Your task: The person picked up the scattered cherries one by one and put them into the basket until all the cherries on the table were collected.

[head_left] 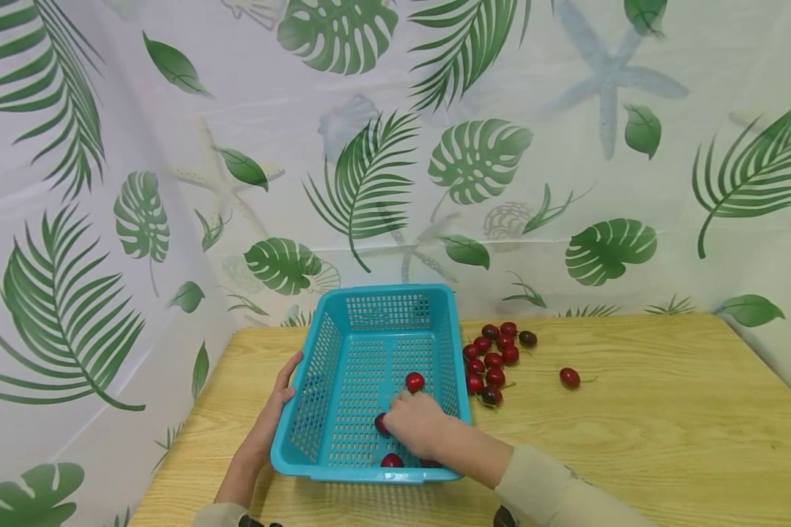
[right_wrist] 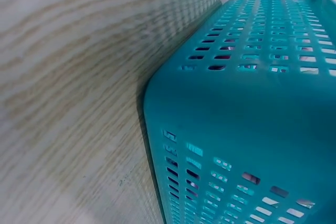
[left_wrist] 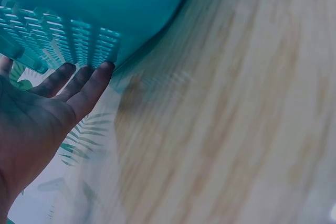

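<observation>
A blue plastic basket [head_left: 370, 475] with slotted walls stands on the wooden table. My left hand [head_left: 278, 402] rests against its left outer wall; in the left wrist view, its extended fingers [left_wrist: 89, 88] touch the slotted side. Reaching over the right rim, my right hand [head_left: 418, 424] is low inside the basket, fingers curled, with a dark red cherry [head_left: 381, 424] at the fingertips, partly covered. Another cherry [head_left: 414, 382] lies just beyond that hand. Near the front wall is one more cherry [head_left: 392, 461]. The right wrist view shows the basket's outside [right_wrist: 236, 103], not the hand.
Several cherries [head_left: 493, 360] are clustered on the table right beside the basket. A single cherry [head_left: 570, 378] with a stem lies farther right. Behind the wooden table [head_left: 666, 417] hangs a leaf-patterned cloth [head_left: 382, 219], which also covers the left side.
</observation>
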Demonstrator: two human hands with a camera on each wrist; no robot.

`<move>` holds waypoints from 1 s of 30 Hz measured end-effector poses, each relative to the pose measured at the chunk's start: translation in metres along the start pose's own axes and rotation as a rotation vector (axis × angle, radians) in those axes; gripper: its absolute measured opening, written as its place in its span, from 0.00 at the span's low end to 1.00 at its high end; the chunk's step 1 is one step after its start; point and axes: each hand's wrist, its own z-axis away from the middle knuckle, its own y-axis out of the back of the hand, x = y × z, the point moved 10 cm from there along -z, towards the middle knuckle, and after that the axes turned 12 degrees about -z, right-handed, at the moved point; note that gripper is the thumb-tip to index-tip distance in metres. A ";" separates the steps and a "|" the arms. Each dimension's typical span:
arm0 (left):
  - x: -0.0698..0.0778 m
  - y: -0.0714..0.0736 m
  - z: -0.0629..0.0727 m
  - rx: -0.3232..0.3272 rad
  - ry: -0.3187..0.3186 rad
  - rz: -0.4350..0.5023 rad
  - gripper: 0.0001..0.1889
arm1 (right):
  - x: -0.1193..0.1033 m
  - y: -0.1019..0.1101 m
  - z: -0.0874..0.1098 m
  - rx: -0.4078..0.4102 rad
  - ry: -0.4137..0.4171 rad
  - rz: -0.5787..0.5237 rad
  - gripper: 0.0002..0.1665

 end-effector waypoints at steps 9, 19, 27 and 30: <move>0.000 0.000 0.001 0.000 0.009 -0.006 0.31 | 0.002 -0.012 -0.001 -0.057 -0.032 -0.003 0.04; -0.001 0.002 0.004 -0.002 0.027 -0.019 0.32 | 0.002 -0.010 0.004 -0.034 -0.058 0.014 0.07; 0.000 0.002 0.001 0.007 0.014 -0.027 0.31 | 0.009 -0.006 0.006 -0.044 -0.092 -0.040 0.10; -0.001 0.002 0.000 0.004 0.016 -0.022 0.32 | 0.010 -0.004 0.006 -0.039 -0.073 -0.085 0.07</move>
